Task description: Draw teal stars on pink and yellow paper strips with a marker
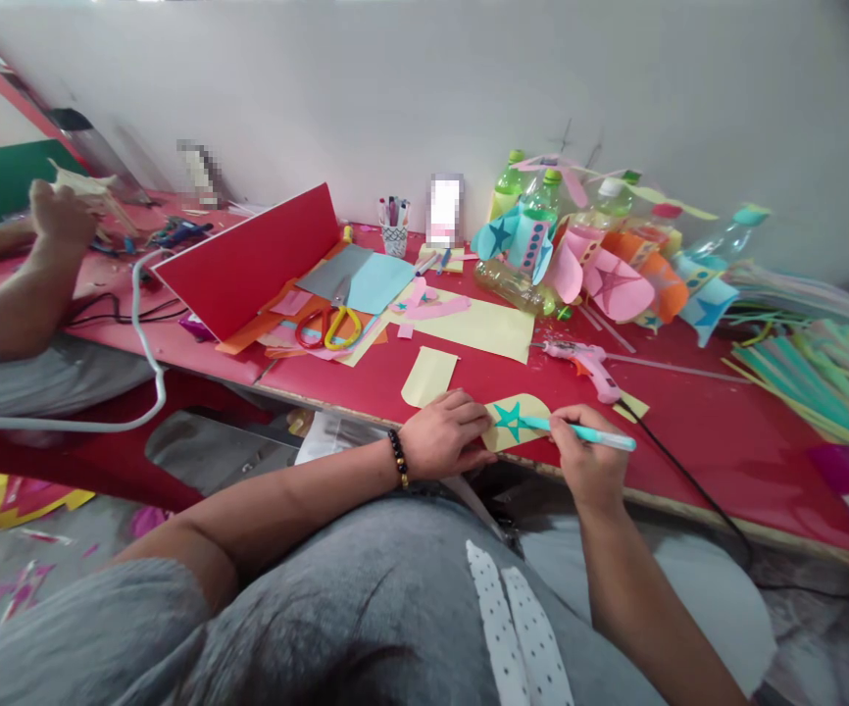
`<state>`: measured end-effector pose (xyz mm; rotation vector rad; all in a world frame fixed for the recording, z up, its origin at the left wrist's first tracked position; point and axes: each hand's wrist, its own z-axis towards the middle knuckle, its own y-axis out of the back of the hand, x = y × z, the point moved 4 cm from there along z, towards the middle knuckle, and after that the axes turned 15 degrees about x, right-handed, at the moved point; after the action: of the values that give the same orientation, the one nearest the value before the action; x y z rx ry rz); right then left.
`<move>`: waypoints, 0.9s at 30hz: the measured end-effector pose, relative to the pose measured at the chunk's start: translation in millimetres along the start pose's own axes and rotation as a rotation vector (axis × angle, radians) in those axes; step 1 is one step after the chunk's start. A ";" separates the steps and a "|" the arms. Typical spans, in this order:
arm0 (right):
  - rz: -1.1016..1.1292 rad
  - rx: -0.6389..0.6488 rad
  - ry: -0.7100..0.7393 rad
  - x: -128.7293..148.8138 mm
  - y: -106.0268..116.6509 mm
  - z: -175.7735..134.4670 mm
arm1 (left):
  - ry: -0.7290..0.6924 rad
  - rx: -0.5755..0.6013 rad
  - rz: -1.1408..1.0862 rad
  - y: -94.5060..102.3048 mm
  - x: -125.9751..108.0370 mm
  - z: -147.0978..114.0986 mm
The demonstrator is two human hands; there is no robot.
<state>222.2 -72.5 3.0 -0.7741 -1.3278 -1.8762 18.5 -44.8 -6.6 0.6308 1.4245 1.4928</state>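
Pale yellow paper (524, 422), cut with a rounded top and bearing 1 teal star (507, 420), lies at the near edge of the red table (725, 441), pinned flat under the left hand (445, 434). That hand is pressed palm-down with fingers curled over the paper's left margin, a beaded bracelet (398, 458) at the wrist. The right hand (584, 453) is closed in a writing grip around a light teal pen (578, 431), whose tip points left and meets the paper just beside the star, between the 2 hands.

Judged from this pose, the step in hand is marking or outlining on the yellow piece next to the star; the star itself looks already fixed in place. The next stroke would call for steady downward pressure from the holding hand, since the sheet overhangs close to the table edge, and a short, controlled pull of the pen tip without smearing over the star's points.

Beyond the pen hand, a pink glue gun (586, 365) rests on the table with its black cord trailing off to the right of the grip. Farther from the holding hand lie another yellow slip (428, 377), a pair of scissors (330, 328) with red and yellow handles, and a cluster of decorated bottles (542, 250). At far left, another person's hand (61, 216) holds something pale; what it is cannot be told.
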 end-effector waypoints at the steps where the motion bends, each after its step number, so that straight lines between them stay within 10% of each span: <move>1: 0.000 -0.003 0.001 0.1 0.1 -0.2 | -0.002 -0.001 0.003 -0.1 0.1 -0.1; 17: -0.027 0.145 0.103 10.6 -1.7 -2.9 | -0.008 -0.006 0.024 -1.2 0.4 -0.2; 27: 0.000 0.007 0.019 0.0 -0.2 -0.7 | -0.002 0.007 0.023 -1.1 0.8 0.1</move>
<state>222.0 -73.1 2.7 -0.7504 -1.3215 -1.8744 18.6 -44.2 -7.9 0.6543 1.4261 1.5053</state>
